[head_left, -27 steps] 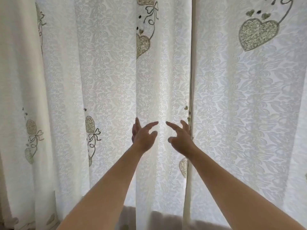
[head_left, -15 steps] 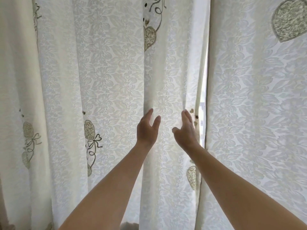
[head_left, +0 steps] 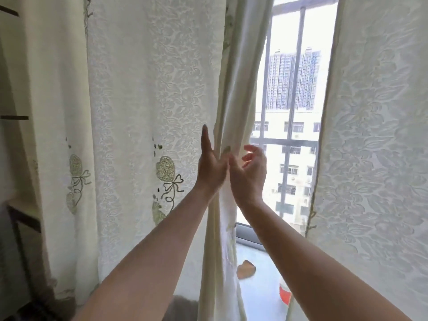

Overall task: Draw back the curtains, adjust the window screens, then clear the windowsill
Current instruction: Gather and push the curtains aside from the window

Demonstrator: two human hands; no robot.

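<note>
The white patterned left curtain (head_left: 150, 112) is bunched at its inner edge, where both my hands meet. My left hand (head_left: 210, 167) lies flat against that edge fold, fingers straight and pointing up. Just right of it, my right hand (head_left: 251, 172) has loosely curled fingers, its thumb side against the fold; nothing shows inside the fingers. The right curtain (head_left: 370, 135) hangs still. Between the two curtains the window (head_left: 294, 112) with dark bars is exposed. Below it a strip of pale windowsill (head_left: 259, 295) shows.
On the sill lie a brown flat object (head_left: 246, 269) and a red and white object (head_left: 285, 295), partly hidden by my right forearm. A dark-framed shelf (head_left: 20, 216) stands at the far left beside the curtain. Buildings are visible outside.
The left curtain's edge has been pushed leftward and the gap has widened, exposing the window and sill. Both hands moved together onto that edge, and my view shifted left.
</note>
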